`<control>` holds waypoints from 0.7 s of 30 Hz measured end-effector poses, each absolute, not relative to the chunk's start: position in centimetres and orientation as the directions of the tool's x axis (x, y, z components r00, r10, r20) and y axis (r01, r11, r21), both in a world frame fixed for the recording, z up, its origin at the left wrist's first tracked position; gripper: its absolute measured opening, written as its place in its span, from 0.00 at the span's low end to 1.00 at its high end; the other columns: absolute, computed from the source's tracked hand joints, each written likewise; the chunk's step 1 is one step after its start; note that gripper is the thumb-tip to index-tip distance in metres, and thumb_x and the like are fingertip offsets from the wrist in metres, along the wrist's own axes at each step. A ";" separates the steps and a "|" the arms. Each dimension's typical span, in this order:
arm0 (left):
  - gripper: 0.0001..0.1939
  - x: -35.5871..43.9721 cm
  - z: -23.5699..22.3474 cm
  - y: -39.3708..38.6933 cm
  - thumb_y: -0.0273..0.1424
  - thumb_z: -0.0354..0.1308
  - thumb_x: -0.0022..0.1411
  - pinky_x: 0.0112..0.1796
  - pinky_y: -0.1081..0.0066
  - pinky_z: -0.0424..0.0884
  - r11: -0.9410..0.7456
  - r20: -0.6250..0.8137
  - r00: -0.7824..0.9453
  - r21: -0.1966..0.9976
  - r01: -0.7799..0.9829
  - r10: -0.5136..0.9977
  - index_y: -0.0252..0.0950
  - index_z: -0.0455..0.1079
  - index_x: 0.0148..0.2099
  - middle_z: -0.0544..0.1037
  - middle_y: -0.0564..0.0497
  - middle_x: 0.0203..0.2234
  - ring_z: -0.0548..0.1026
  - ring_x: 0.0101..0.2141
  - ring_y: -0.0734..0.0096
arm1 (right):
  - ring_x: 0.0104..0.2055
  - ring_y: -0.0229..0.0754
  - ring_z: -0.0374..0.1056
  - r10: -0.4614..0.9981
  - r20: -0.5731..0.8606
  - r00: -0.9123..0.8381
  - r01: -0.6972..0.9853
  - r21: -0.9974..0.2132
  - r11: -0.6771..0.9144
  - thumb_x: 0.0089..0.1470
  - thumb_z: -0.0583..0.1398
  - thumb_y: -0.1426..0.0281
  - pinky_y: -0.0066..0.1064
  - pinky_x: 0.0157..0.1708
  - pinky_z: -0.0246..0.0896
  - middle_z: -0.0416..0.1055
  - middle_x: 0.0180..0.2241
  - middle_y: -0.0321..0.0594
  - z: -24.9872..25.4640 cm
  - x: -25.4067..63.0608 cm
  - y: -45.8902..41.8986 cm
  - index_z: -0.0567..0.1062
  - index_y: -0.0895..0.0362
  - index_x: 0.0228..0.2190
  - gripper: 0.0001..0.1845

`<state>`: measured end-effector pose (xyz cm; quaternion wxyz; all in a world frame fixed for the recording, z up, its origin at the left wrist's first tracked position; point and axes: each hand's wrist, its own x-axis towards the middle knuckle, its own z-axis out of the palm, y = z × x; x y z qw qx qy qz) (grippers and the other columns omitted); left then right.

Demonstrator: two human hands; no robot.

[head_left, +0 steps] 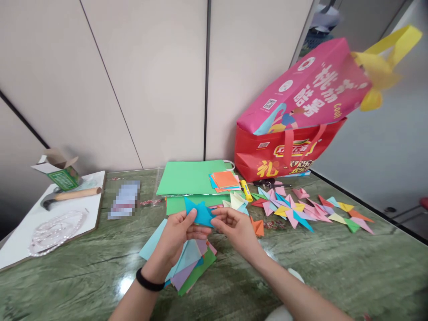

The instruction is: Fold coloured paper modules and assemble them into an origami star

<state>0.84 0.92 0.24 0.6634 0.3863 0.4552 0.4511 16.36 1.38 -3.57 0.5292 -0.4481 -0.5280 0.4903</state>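
A folded piece of blue origami paper (pixel 201 213) is held up between both hands above the table. My left hand (pixel 180 227) pinches its left side with the thumb on top and fingers underneath. With thumb and fingertips, my right hand (pixel 236 225) grips its right corner. Below my left hand lies a fanned pile of coloured paper sheets (pixel 200 274) in light blue, purple and green. Just behind my right hand are a pale yellow folded piece (pixel 236 201) and an orange folded piece (pixel 258 226).
Folded paper stars (pixel 290 211) spread along the right. Behind are green paper sheets (pixel 187 176), small orange squares (pixel 225 179), a yellow glue stick (pixel 246 191) and a red bag (pixel 261 156) under a pink bag (pixel 301 89). At left, a white board (pixel 16 243) bears a hammer (pixel 76 194), beads (pixel 55 232) and a box (pixel 65 176).
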 end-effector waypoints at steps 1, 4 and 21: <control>0.10 0.9 0.2 0.9 0.31 0.55 0.59 0.24 0.74 0.75 0.300 -0.264 0.166 0.918 -0.258 0.950 0.28 0.71 0.30 0.81 0.43 0.22 0.79 0.23 0.66 | 0.27 0.40 0.69 0.992 0.125 -0.031 -0.039 -0.992 0.124 0.41 0.65 0.65 0.31 0.28 0.66 0.73 0.25 0.38 -3.5 16.4 1.3 0.75 0.59 0.31 0.13; 0.11 0.8 0.1 1.1 0.28 0.53 0.61 0.24 0.74 0.75 0.297 -0.288 0.077 0.897 -0.326 0.954 0.28 0.70 0.28 0.80 0.42 0.19 0.79 0.21 0.67 | 0.29 0.41 0.70 0.983 0.181 -0.026 0.022 -0.983 0.181 0.45 0.62 0.65 0.32 0.30 0.66 0.74 0.29 0.41 -3.4 16.4 1.2 0.75 0.58 0.30 0.10; 0.12 0.6 -0.2 1.5 0.36 0.62 0.50 0.23 0.72 0.74 0.170 -0.181 -0.022 0.953 -0.253 0.983 0.29 0.71 0.29 0.79 0.48 0.20 0.77 0.21 0.67 | 0.32 0.42 0.69 0.980 0.187 -0.070 0.067 -0.979 0.192 0.49 0.60 0.65 0.32 0.28 0.68 0.72 0.33 0.42 -3.4 16.0 1.2 0.72 0.58 0.34 0.11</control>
